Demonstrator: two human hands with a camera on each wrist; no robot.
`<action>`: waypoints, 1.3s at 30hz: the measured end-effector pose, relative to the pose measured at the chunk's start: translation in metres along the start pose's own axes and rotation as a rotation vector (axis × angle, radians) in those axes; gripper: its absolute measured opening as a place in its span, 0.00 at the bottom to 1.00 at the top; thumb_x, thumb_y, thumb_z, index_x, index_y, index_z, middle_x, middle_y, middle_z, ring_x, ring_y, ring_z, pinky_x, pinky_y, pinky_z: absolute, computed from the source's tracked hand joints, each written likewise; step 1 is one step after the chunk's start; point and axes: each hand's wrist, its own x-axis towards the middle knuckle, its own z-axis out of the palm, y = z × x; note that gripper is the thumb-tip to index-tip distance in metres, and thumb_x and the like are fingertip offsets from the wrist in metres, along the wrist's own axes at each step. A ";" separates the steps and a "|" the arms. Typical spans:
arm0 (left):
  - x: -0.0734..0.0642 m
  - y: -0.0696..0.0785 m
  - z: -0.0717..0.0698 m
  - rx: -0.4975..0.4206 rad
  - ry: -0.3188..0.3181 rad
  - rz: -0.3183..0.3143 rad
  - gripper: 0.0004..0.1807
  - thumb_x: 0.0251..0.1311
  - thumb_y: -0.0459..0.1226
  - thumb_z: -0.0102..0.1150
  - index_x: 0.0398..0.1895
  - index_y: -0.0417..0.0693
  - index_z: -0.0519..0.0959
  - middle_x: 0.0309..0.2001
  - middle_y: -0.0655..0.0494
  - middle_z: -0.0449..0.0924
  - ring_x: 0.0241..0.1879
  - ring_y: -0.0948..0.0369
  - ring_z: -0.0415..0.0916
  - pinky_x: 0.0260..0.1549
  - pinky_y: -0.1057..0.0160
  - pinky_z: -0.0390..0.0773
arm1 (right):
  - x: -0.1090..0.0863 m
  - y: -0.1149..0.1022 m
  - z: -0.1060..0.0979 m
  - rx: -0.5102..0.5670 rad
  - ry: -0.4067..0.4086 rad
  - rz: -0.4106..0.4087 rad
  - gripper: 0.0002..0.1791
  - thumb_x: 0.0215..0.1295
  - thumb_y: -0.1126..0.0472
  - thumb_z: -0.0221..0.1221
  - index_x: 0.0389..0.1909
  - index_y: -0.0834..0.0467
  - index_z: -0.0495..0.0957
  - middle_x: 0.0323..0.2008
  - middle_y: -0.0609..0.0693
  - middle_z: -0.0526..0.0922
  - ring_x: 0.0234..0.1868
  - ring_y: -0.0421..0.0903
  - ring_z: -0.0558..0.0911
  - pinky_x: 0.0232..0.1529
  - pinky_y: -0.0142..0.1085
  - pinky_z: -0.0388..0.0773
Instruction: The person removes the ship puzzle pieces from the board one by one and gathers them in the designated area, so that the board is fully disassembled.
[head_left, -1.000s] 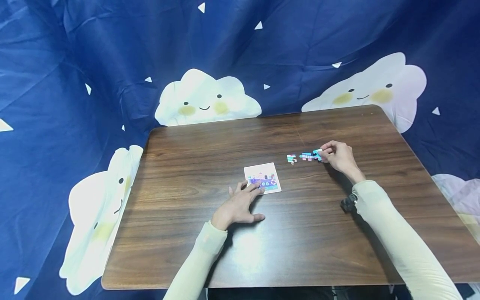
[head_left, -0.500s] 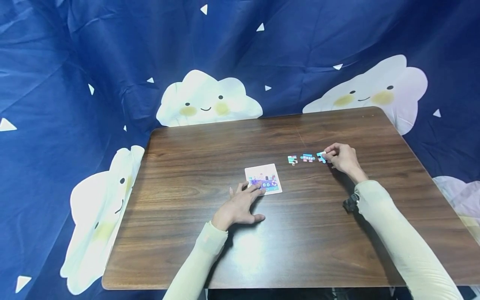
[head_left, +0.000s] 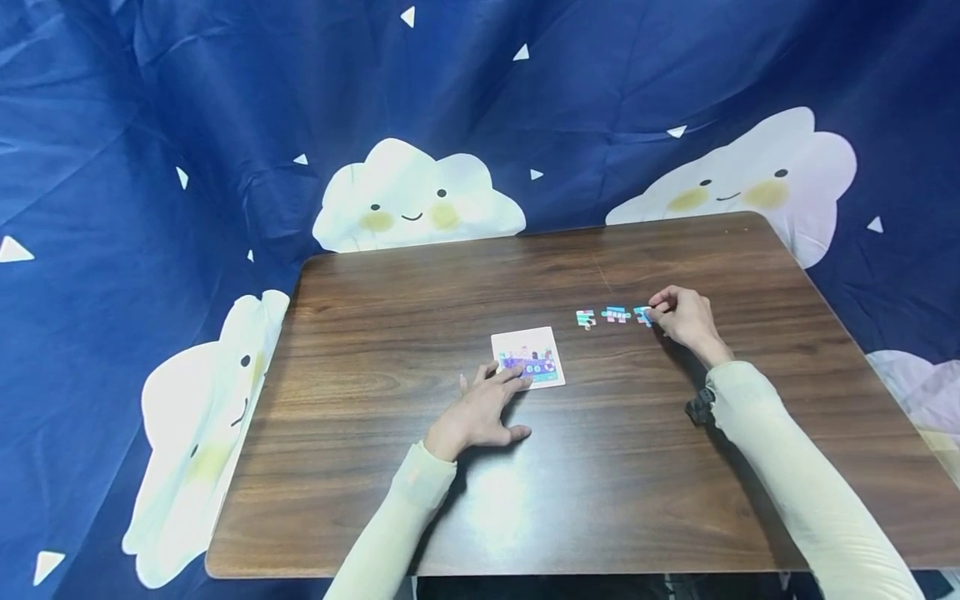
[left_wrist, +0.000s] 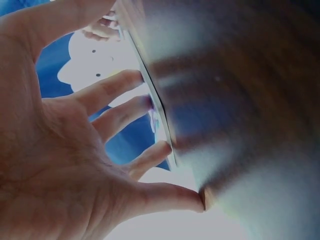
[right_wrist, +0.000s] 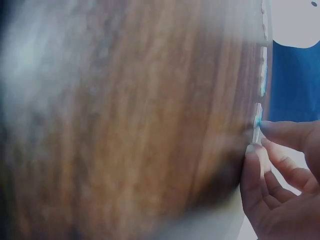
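Note:
Three small jigsaw puzzle pieces lie in a row right of the table's middle. My right hand (head_left: 684, 317) pinches the rightmost puzzle piece (head_left: 642, 314) at its right edge; in the right wrist view, thumb and fingertips meet at that piece (right_wrist: 257, 119). A narrow gap separates it from the middle puzzle piece (head_left: 616, 315), and another puzzle piece (head_left: 586, 318) sits further left. My left hand (head_left: 477, 415) is spread, its fingertips resting on the near left part of a square picture card (head_left: 519, 342). Its thumb (left_wrist: 172, 196) touches the tabletop.
The brown wooden table (head_left: 375, 333) has rounded corners. Behind it and along its left side hangs a blue curtain (head_left: 570, 83) with smiling white clouds. A black strap-on device (head_left: 701, 407) sits at the right wrist.
My right hand has shifted slightly right with the rightmost piece, which touched or overlapped the middle one before and now lies apart from it. The left hand stays in place.

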 end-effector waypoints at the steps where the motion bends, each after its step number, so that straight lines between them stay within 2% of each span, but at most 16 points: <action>1: 0.000 0.000 0.000 -0.001 0.001 0.001 0.45 0.58 0.54 0.72 0.78 0.59 0.67 0.83 0.57 0.58 0.82 0.40 0.50 0.64 0.14 0.52 | 0.000 -0.001 0.000 -0.005 0.009 -0.006 0.10 0.69 0.63 0.64 0.44 0.66 0.82 0.37 0.63 0.87 0.20 0.30 0.76 0.25 0.25 0.73; 5: 0.000 0.000 0.000 -0.008 0.006 0.006 0.45 0.58 0.54 0.72 0.79 0.58 0.67 0.83 0.56 0.59 0.82 0.39 0.50 0.64 0.14 0.52 | -0.001 -0.005 0.004 -0.039 0.074 -0.025 0.09 0.70 0.60 0.62 0.42 0.63 0.83 0.36 0.61 0.88 0.24 0.32 0.75 0.36 0.30 0.70; 8: -0.001 -0.001 0.001 -0.006 0.011 0.010 0.45 0.58 0.55 0.72 0.79 0.58 0.67 0.83 0.56 0.59 0.82 0.38 0.50 0.63 0.14 0.53 | -0.002 -0.012 0.010 -0.042 0.137 -0.061 0.08 0.68 0.62 0.60 0.39 0.62 0.84 0.34 0.59 0.88 0.27 0.35 0.75 0.38 0.34 0.68; 11: -0.002 -0.002 0.003 0.002 0.014 0.009 0.45 0.57 0.55 0.72 0.78 0.58 0.67 0.82 0.56 0.59 0.82 0.39 0.51 0.63 0.14 0.54 | -0.003 -0.024 0.020 -0.018 0.176 -0.123 0.06 0.66 0.65 0.60 0.37 0.62 0.84 0.33 0.58 0.88 0.28 0.37 0.76 0.36 0.29 0.68; 14: -0.003 -0.002 0.003 -0.004 0.012 0.004 0.46 0.57 0.55 0.72 0.78 0.58 0.67 0.83 0.57 0.59 0.82 0.39 0.51 0.63 0.14 0.53 | -0.005 -0.039 0.030 0.021 0.175 -0.175 0.05 0.65 0.68 0.60 0.36 0.62 0.85 0.31 0.58 0.87 0.28 0.37 0.77 0.34 0.21 0.66; 17: -0.003 -0.002 0.002 -0.007 0.010 0.002 0.46 0.57 0.55 0.72 0.79 0.58 0.67 0.83 0.57 0.58 0.82 0.39 0.50 0.63 0.14 0.52 | -0.006 -0.053 0.037 0.051 0.151 -0.206 0.05 0.64 0.69 0.61 0.36 0.63 0.85 0.31 0.58 0.87 0.28 0.37 0.77 0.33 0.18 0.65; 22: -0.001 -0.001 0.003 0.004 0.006 0.007 0.46 0.57 0.55 0.72 0.79 0.58 0.66 0.83 0.57 0.57 0.82 0.39 0.50 0.63 0.14 0.52 | -0.010 -0.071 0.048 0.076 0.080 -0.232 0.05 0.65 0.68 0.62 0.38 0.63 0.85 0.31 0.58 0.88 0.28 0.36 0.79 0.32 0.18 0.69; 27: 0.000 -0.003 0.004 -0.005 0.003 0.017 0.46 0.57 0.55 0.72 0.78 0.57 0.68 0.83 0.56 0.59 0.82 0.38 0.50 0.62 0.13 0.53 | -0.014 -0.085 0.061 0.139 -0.044 -0.224 0.06 0.69 0.66 0.62 0.43 0.63 0.84 0.35 0.59 0.88 0.26 0.40 0.83 0.24 0.27 0.80; 30: 0.000 -0.003 0.004 -0.011 0.011 0.017 0.45 0.57 0.55 0.72 0.78 0.57 0.68 0.82 0.56 0.59 0.82 0.38 0.51 0.62 0.13 0.53 | -0.015 -0.092 0.068 0.160 -0.109 -0.220 0.07 0.71 0.64 0.61 0.45 0.62 0.84 0.35 0.59 0.88 0.24 0.46 0.86 0.21 0.31 0.81; 35: 0.000 -0.003 0.002 -0.008 0.011 0.016 0.45 0.57 0.55 0.72 0.78 0.57 0.68 0.83 0.57 0.58 0.82 0.39 0.50 0.62 0.13 0.53 | -0.018 -0.105 0.078 0.169 -0.204 -0.239 0.10 0.73 0.63 0.61 0.48 0.64 0.84 0.36 0.61 0.89 0.27 0.52 0.87 0.23 0.31 0.80; 39: -0.001 -0.004 0.001 -0.008 0.009 0.017 0.45 0.58 0.56 0.71 0.79 0.57 0.67 0.83 0.57 0.58 0.82 0.38 0.50 0.63 0.13 0.53 | -0.018 -0.111 0.086 0.165 -0.243 -0.247 0.10 0.74 0.63 0.60 0.47 0.65 0.85 0.37 0.60 0.89 0.29 0.50 0.86 0.25 0.30 0.79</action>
